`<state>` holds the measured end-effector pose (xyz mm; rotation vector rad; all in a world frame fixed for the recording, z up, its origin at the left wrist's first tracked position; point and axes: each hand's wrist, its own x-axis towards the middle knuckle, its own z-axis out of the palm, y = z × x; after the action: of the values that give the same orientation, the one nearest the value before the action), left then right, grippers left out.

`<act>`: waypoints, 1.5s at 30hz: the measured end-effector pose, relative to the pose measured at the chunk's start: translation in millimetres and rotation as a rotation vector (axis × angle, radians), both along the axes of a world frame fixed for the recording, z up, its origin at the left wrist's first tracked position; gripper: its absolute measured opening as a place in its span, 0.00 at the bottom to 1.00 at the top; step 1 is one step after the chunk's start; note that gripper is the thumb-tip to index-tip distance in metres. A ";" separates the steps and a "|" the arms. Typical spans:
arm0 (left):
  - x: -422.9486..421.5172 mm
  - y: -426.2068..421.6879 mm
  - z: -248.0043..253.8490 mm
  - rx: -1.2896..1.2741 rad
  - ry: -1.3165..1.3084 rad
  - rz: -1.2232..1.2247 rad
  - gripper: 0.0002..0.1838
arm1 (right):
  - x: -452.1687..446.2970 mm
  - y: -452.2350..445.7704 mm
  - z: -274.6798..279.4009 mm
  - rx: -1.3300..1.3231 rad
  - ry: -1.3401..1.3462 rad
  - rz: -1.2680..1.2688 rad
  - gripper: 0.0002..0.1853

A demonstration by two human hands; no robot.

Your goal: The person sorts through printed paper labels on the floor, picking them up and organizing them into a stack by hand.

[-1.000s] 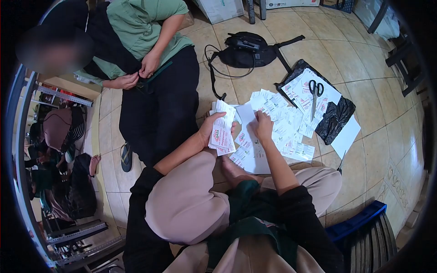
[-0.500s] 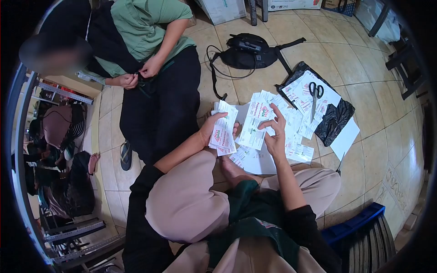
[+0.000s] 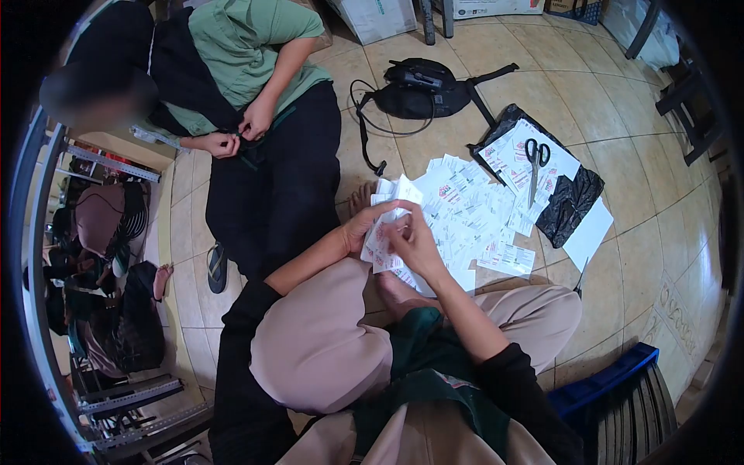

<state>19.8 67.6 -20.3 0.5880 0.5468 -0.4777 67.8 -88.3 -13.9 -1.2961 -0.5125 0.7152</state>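
My left hand [image 3: 359, 228] is closed round a stack of white printed paper slips [image 3: 382, 252] with red and green print. My right hand [image 3: 413, 242] has its fingers bent over the same stack, pinching the upper slips, one of which curls up at the top. Part of the stack is hidden behind the right fingers. Just to the right, a spread pile of similar slips [image 3: 457, 205] covers the floor in front of my crossed legs. Scissors [image 3: 535, 167] with black handles lie on printed sheets over a black plastic bag [image 3: 572, 208].
A black waist bag [image 3: 418, 89] with straps lies on the tiled floor ahead. To the left sits another person [image 3: 271, 147], hands together at the lap. A blue-edged crate [image 3: 608, 380] stands at lower right, a metal rack [image 3: 46, 271] at far left. Boxes [image 3: 376, 19] line the back.
My right hand has moved left from above the spread pile to the stack in my left hand, its spread fingers now closed in. The upper slips now bend upward.
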 end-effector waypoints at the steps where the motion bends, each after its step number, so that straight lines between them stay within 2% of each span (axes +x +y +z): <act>1: -1.7 2.2 -5.5 -0.056 -0.004 -0.026 0.23 | -0.7 -0.1 1.7 0.000 0.001 0.002 0.23; 3: -1.4 -1.5 14.8 -0.153 -0.028 -0.012 0.24 | -0.2 -2.4 14.1 0.069 0.102 0.118 0.23; 4: 0.7 -6.7 24.0 -0.099 -0.001 0.010 0.24 | 12.7 -11.4 17.1 -0.067 -0.028 0.193 0.22; 5: 0.9 -9.6 27.0 -0.047 0.026 0.033 0.24 | 20.2 -13.4 18.8 -0.069 -0.028 0.196 0.22; 7: -3.7 -9.4 23.3 -0.070 -0.011 -0.027 0.26 | 32.2 -14.5 20.2 -0.191 -0.488 -0.277 0.20; 10: -5.4 -5.9 25.2 -0.094 -0.090 -0.189 0.33 | 54.0 -10.9 -8.1 -0.246 -0.601 -0.390 0.23; 11: -5.0 -6.5 27.6 -0.094 -0.093 -0.189 0.33 | 53.7 -11.6 -0.7 -0.245 -0.604 -0.390 0.23; 13: -4.9 -8.6 31.3 -0.110 -0.067 -0.196 0.32 | 51.9 -17.9 14.3 -0.213 -0.247 0.137 0.26; 14: -5.6 -7.8 29.8 -0.112 -0.065 -0.193 0.32 | 46.3 -16.5 33.4 -0.247 -0.211 0.179 0.29; 18: -5.8 -3.8 20.3 -0.002 0.077 -0.289 0.32 | 44.2 -3.3 32.2 -0.158 -0.384 0.106 0.27; 20: -5.2 -3.8 21.1 0.009 0.139 -0.308 0.32 | 46.2 -0.4 38.4 -0.057 -0.643 0.162 0.20; 21: -5.1 -5.1 25.1 0.076 0.068 -0.309 0.32 | 48.8 -1.0 37.1 -0.058 -0.642 0.159 0.20; 23: -4.2 -6.9 26.6 0.139 -0.002 -0.313 0.31 | 55.5 -4.3 31.3 -0.091 -0.627 0.318 0.14; 26: -5.9 -3.6 7.6 0.147 -0.070 -0.266 0.29 | 62.0 -2.8 24.2 -0.021 -0.735 0.230 0.11; 28: -7.4 4.6 -26.6 0.201 -0.052 -0.068 0.28 | 65.0 -4.3 26.1 -0.042 -0.712 0.217 0.11; 29: -6.9 0.5 -13.2 0.201 -0.050 -0.067 0.28 | 66.6 -5.7 26.4 -0.067 -0.690 0.198 0.11; 31: -3.1 -12.7 27.5 -0.060 0.011 -0.149 0.27 | 68.8 -9.0 24.7 -0.058 -0.711 0.197 0.13; 33: -1.8 -10.6 22.1 -0.035 -0.007 -0.107 0.27 | 70.9 -13.1 26.0 -0.115 -0.622 0.097 0.16; 34: -0.9 -8.4 19.0 -0.009 -0.026 -0.061 0.27 | 77.5 -17.7 9.5 -0.179 -0.601 0.100 0.22; 35: 1.1 -3.9 13.7 -0.009 -0.026 -0.061 0.27 | 81.9 -23.9 -5.1 -0.178 -0.602 0.100 0.22; 37: 4.0 4.4 4.4 -0.110 -0.051 0.118 0.24 | 86.1 -39.4 -35.0 -0.464 -0.809 0.186 0.26; 38: 4.3 3.3 7.7 -0.050 -0.021 0.169 0.23 | 88.4 -46.5 -54.8 -0.535 -0.946 0.367 0.36; 39: 5.1 2.2 10.5 -0.052 -0.022 0.166 0.23 | 82.2 -49.3 -58.1 -0.539 -0.946 0.365 0.36; 41: 6.0 0.0 13.2 0.117 0.026 0.206 0.22 | 64.1 -52.4 -63.7 -0.803 -1.006 0.386 0.42; 42: 6.8 0.5 11.5 0.118 0.025 0.207 0.22 | 58.4 -49.2 -68.2 -0.802 -0.974 0.296 0.49; 43: 7.0 1.2 10.3 0.118 0.018 0.216 0.22 | 58.5 -47.2 -72.9 -0.799 -0.976 0.296 0.49; 45: 6.0 1.7 11.1 0.124 0.014 0.228 0.22 | 59.1 -43.8 -78.3 -0.735 -1.087 0.092 0.52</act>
<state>25.9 69.4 -9.2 0.6322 0.6510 -0.2338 126.8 -132.2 -92.2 -2.3562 -1.2523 0.1907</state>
